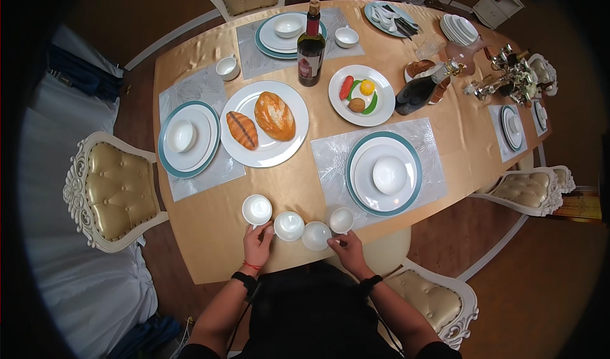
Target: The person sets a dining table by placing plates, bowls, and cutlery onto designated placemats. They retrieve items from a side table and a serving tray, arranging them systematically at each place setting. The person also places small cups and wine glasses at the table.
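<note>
Near the table's close edge, four white cups form an uneven row. My left hand (258,245) has its fingers at the handle of the leftmost cup (257,210). To the right of that cup are a second cup (289,226) and a third cup (316,236). My right hand (350,252) is at the right end, its thumb and fingers around the handle area of the rightmost cup (341,220); the fingertips also come close to the third cup, and whether they touch it cannot be told. Both handles are partly hidden by my fingers.
Beyond the cups lie a bread plate (265,157), a place setting with a white bowl (390,175) and another with a bowl (181,136). A wine bottle (310,59), a dark bottle (414,94) and a plate of food (362,118) stand farther back. Tufted chairs (121,192) surround the table.
</note>
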`<state>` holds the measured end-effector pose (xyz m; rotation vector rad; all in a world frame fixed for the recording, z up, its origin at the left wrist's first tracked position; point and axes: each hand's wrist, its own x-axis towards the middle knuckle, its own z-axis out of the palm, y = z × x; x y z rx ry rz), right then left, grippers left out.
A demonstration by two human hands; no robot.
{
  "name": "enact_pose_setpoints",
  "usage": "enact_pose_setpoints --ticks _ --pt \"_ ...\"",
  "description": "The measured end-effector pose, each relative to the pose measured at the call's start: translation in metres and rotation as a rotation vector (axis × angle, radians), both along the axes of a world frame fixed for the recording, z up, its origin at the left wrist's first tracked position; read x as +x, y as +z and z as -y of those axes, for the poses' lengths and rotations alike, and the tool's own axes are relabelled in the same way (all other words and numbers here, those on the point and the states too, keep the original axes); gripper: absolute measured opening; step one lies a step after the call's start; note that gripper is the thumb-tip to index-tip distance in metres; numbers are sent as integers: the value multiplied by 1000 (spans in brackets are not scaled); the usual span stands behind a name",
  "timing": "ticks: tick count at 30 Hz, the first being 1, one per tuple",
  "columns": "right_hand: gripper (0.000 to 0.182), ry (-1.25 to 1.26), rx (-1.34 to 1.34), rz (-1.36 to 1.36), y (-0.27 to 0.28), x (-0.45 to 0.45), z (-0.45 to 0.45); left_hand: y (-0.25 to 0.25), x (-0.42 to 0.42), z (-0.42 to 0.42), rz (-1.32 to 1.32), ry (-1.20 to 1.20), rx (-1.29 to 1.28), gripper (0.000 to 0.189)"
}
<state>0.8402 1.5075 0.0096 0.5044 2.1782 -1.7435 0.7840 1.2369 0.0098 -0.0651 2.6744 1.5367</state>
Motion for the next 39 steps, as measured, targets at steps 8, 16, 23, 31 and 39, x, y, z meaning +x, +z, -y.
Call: enact_pose_setpoints --ticks 8,16,23,31,39 --pt "23 124 252 -274 -7 3 -7 -4 -3 20 28 157 44 43" --pt "17 -96 26 -142 -23 -4 -8 -7 -4 27 -73 351 95 25" --pt "9 -85 89 -279 -11 0 -8 -7 -9 35 -27 302 59 24" --pt "18 -382 -275 -205 -29 -2 -15 99 -58 -30 -306 -300 -201 35" --pt "43 -384 -162 -178 -36 -9 -21 59 -82 -143 114 -818 -342 51"
